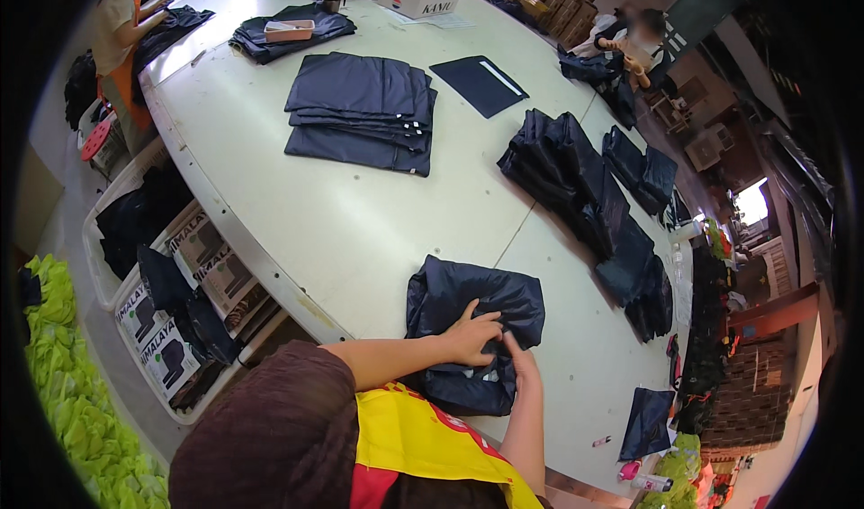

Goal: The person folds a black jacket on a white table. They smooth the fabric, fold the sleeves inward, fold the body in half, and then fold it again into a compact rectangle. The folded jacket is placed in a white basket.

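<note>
A folded dark navy garment [475,286] of thin, shiny fabric lies on the pale table in front of me, close to its near edge. My left hand [474,336] rests on the middle of it, open, with the fingers spread over the cloth. Beside it, my right hand [522,358] touches the garment's right side and is seen edge-on, its visible fingers stretched out. Below the hands, a small whitish patch [490,376] shows on the fabric; I cannot make out what it is.
A stack of folded navy garments [351,86] and a flat dark panel [479,84] with a white strip lie farther off. Long piles of dark garments [576,180] line the right. Crates of bags [171,329] stand lower left. Two people [639,45] work at the far sides.
</note>
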{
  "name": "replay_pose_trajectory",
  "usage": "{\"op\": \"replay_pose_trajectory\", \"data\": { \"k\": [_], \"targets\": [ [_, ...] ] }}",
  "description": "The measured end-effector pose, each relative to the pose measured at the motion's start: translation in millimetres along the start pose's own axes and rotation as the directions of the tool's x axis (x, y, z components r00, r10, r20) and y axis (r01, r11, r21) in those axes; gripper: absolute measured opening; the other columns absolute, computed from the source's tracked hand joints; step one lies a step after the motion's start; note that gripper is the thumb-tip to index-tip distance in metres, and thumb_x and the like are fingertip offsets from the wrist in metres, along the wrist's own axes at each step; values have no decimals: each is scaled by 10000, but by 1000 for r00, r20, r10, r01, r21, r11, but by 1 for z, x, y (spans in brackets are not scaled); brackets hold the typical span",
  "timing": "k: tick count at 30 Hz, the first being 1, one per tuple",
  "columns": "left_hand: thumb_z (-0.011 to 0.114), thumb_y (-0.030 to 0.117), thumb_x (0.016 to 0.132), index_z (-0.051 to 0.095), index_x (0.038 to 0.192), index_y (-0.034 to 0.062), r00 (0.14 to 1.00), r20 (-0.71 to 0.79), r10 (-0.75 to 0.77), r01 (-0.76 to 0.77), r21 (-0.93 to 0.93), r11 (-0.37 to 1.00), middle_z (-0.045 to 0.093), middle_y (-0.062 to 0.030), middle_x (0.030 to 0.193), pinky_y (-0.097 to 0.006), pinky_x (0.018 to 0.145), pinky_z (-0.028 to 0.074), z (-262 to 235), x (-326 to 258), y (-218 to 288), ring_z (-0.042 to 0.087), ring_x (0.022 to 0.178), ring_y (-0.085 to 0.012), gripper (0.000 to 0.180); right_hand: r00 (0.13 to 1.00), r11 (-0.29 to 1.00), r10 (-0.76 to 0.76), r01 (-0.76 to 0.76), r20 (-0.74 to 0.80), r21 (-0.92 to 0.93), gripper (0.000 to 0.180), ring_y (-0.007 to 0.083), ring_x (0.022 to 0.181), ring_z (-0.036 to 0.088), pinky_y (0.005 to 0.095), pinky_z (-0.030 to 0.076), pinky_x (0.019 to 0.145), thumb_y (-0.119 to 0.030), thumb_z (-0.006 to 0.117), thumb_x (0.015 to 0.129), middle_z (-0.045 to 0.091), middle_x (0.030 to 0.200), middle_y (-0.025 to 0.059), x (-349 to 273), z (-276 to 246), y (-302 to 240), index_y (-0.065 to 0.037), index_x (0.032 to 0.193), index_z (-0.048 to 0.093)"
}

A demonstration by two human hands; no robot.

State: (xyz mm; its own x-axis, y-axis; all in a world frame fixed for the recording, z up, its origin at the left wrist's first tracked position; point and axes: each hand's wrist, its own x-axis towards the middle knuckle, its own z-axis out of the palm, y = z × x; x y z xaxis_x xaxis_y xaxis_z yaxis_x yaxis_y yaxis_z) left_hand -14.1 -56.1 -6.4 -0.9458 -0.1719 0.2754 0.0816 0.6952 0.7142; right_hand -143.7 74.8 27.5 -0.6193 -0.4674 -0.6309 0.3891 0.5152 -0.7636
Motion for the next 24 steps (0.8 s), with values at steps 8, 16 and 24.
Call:
{"op": "replay_pose_trajectory", "data": {
  "k": [8,16,24],
  "targets": [
    [509,-8,721,489,1258,56,964,9,266,-257,-222,940,480,-149,1310,-415,1043,313,-92,-58,-34,364,1296,-296,541,988,774,82,-144,-129,-617,929,321,1102,542,372,411,938,-346,858,552,548,1177,275,14,0,-9,209,1177,453],
    [441,172,883,166,1461,208,908,273,319,-418,664,620,160,-92,1523,-510,1107,-16,-91,-101,-79,88,1417,-244,641,973,510,230,-98,27,-855,895,295,986,577,367,485,781,-447,831,578,593,972,209,22,19,-50,162,1139,492],
    [553,162,818,539,1056,59,638,405,655,-769,287,572,594,-147,1100,-444,960,366,-105,-20,-50,540,1091,-282,260,990,222,132,22,52,-975,602,306,1028,605,386,469,872,-373,763,650,612,1120,210,61,26,-48,41,1063,619]
  ]
}}
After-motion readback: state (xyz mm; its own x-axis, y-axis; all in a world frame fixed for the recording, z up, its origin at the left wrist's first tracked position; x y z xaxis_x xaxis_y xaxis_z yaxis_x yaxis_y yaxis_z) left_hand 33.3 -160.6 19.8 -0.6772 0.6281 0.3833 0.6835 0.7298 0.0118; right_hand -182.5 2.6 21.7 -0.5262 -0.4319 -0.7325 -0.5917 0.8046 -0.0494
